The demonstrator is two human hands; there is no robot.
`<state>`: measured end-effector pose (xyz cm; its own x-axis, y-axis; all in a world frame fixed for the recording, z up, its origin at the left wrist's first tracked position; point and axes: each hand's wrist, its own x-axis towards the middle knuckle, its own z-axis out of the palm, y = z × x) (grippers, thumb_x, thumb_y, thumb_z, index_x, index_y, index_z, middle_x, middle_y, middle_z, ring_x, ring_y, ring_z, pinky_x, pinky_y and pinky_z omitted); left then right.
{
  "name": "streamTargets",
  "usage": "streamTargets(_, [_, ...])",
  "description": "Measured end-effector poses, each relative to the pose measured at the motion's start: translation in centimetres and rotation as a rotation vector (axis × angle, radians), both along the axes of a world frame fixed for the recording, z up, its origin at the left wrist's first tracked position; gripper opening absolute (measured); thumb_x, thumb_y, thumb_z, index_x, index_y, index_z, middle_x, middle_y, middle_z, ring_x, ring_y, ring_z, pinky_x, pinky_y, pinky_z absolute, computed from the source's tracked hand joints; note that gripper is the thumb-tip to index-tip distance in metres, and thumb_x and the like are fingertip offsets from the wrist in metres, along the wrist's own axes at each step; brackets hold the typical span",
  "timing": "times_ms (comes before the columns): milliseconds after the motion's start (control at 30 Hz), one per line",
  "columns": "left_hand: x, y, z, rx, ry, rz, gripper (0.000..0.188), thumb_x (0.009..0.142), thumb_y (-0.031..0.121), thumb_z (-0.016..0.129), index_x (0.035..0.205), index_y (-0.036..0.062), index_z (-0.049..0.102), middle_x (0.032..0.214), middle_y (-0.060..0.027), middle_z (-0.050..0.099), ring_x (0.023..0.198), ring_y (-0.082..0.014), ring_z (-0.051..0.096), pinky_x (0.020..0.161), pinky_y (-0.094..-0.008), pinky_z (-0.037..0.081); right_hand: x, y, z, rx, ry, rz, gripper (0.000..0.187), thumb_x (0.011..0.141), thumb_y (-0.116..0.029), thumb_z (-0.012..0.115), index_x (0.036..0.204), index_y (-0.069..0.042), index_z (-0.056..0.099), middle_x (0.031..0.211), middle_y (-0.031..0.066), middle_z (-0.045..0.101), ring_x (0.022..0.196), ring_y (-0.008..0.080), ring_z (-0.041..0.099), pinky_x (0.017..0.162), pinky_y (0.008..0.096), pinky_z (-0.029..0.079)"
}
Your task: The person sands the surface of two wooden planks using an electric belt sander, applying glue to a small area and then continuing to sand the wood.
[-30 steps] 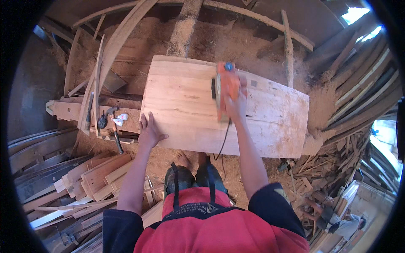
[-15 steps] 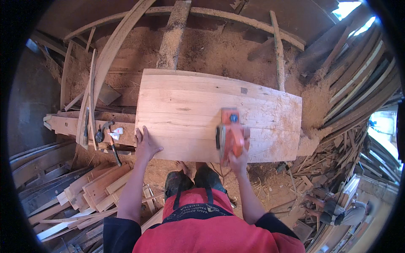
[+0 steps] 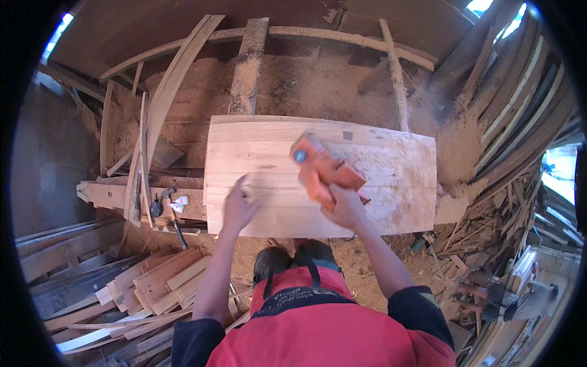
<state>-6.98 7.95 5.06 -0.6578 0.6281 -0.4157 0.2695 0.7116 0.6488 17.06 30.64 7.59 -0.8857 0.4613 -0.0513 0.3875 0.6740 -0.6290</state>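
My right hand (image 3: 347,209) grips the rear handle of an orange electric planer (image 3: 313,160) with a blue front knob. The planer is turned diagonally and tilted over the middle of a pale wooden panel (image 3: 269,212); it looks raised from the surface. Over the panel's left part, my left hand (image 3: 239,207) is slightly blurred, its fingers curved and apart with nothing in them. Shavings lie across the right half of the panel. A dark patch marks the wood near its far edge.
Left of the panel, a hammer (image 3: 175,223) and a small white bottle (image 3: 178,202) lie on a beam. Stacked boards (image 3: 156,278) fill the lower left. Curved planks (image 3: 520,104) and scrap wood (image 3: 483,229) lie at right. A co-worker (image 3: 520,301) is at the lower right.
The planer has swung from upright in view to diagonal, its front moving left and its body tilting. My left hand has come off the panel's left edge and moved inward over it.
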Motion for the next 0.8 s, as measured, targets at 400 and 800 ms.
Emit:
streamTargets(400, [2.2, 13.5, 8.9, -0.696, -0.489, -1.313, 0.036, 0.075, 0.024, 0.077, 0.106, 0.0066, 0.071, 0.072, -0.0064, 0.067, 0.058, -0.0162, 0.065, 0.048, -0.0299, 0.055, 3.8, -6.8, 4.9, 0.125, -0.290, 0.463, 0.035, 0.078, -0.034, 0.074, 0.103, -0.012, 0.063, 0.086, 0.0080, 0.071, 0.074, 0.0316, 0.072, 0.065, 0.0454, 0.058])
streamTargets(800, [-13.2, 16.1, 15.2, 0.404, -0.039, -0.473, 0.051, 0.088, 0.021, 0.072, 0.134, 0.0070, 0.053, 0.081, -0.0074, 0.066, 0.065, -0.0150, 0.064, 0.053, -0.0294, 0.052, -0.7, -10.8, 4.6, 0.076, -0.285, 0.182, 0.037, 0.078, -0.037, 0.074, 0.099, -0.009, 0.061, 0.088, 0.0128, 0.072, 0.079, 0.0356, 0.071, 0.070, 0.0487, 0.057])
